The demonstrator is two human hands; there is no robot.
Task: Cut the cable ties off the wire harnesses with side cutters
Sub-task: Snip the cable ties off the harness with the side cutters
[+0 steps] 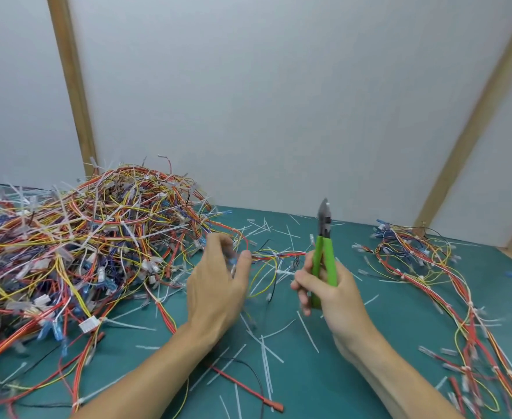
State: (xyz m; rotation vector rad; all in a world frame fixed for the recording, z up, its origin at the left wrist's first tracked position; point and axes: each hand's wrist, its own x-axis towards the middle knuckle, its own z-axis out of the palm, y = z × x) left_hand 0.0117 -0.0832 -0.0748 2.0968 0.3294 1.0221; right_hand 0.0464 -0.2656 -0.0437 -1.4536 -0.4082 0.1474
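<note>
Right hand (328,293) clenched round green-handled side cutters (324,252), tips up and closed, left hand (218,282) blurred, fingers loosely spread at a red-yellow wire harness (274,255) between the hands, grip unclear, big tangled pile (76,240) far left, cut white ties (266,355) strewn on the green mat (354,373).

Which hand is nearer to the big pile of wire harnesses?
Left. The left hand is at the edge of the big pile; the right hand, gripping the green side cutters, is further right.

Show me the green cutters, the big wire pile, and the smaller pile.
side cutters (326,261), head view, on the green handles.
big wire pile (82,237), head view, its middle.
smaller wire pile (414,255), head view, its upper loops.
</note>
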